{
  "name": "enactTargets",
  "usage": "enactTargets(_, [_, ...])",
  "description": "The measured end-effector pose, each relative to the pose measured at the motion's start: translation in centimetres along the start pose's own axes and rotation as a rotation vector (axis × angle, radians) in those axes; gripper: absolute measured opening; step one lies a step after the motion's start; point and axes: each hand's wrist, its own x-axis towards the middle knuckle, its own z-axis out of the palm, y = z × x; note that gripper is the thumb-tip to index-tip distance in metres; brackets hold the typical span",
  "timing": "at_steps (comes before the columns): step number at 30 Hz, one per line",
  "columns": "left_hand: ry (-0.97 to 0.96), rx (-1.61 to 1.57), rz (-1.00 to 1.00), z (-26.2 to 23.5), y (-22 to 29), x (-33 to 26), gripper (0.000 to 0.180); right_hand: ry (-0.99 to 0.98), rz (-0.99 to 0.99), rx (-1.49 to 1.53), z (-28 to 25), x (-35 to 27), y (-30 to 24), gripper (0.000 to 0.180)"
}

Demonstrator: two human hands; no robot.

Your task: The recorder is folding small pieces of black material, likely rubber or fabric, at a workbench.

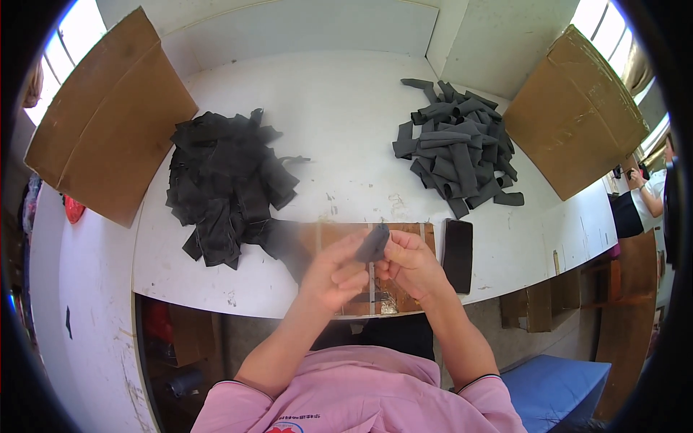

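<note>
Between my two hands is a small dark grey fabric piece, held up over a brown taped cardboard sheet. My left hand grips its left side, the fingers curled round it. My right hand pinches its right edge between thumb and fingers. To the left lies a loose heap of black fabric pieces, rather flat, with stray threads at the edges. On the right is a pile of dark grey fabric tubes, mostly rolled or folded lengthwise.
A black phone lies just right of the cardboard sheet. Cardboard panels stand at the left and right of the white table. A blue stool is at lower right. Another person stands at the far right.
</note>
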Motion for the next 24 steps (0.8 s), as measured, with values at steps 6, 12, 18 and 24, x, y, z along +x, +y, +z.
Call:
enactTargets(6, [0.174, 1.062, 0.535, 3.2, -0.1, -0.5, 0.027, 0.014, -0.105, -0.442, -0.2, 1.0, -1.2, 0.016])
enactTargets(12, [0.001, 1.162, 0.683, 4.2, -0.1, -1.0, 0.013, 0.192, -0.813, -0.86, 2.2, -0.6, -1.8, 0.014])
enactTargets(18, [0.085, 0.692, 0.703, 3.9, -0.8, -1.9, 0.012, 0.074, -0.877, -1.739, 1.9, -0.7, -1.7, 0.02])
enactTargets(24, [-0.058, 0.767, 0.453, 3.5, 0.0, 0.3, 0.021, 0.094, -0.868, -1.469, 0.4, -0.3, -0.3, 0.017])
